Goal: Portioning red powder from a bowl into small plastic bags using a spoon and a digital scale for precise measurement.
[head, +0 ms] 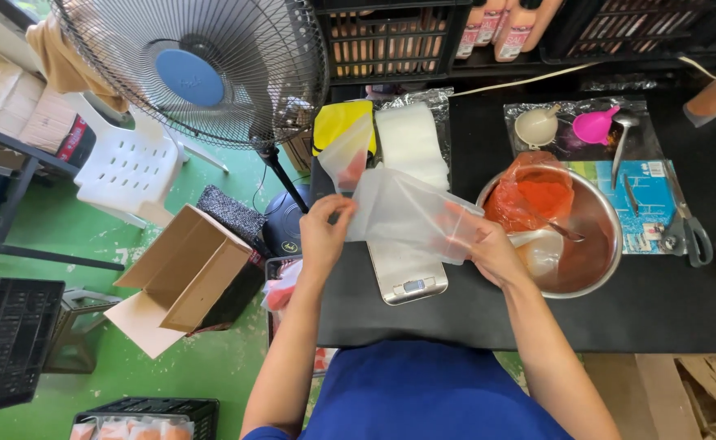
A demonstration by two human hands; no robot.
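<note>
My left hand (323, 235) pinches the left edge of a clear plastic bag (411, 213), and my right hand (488, 248) grips its right side. The bag is held flat above a small silver kitchen scale (407, 275) on the black table (667, 305). A second, smaller clear bag (346, 156) with a little red inside sticks up just beyond my left hand. To the right of my right hand stands a metal bowl (594, 269) holding an orange-red sauce bag (535, 195).
A stack of white bags (411, 143) and a yellow pouch (338, 121) lie at the back. Funnels (596, 125), a ladle and scissors (688, 232) sit on the right. A standing fan (203, 69), an open cardboard box (191, 273) and black crates (8, 338) stand on the green floor to the left.
</note>
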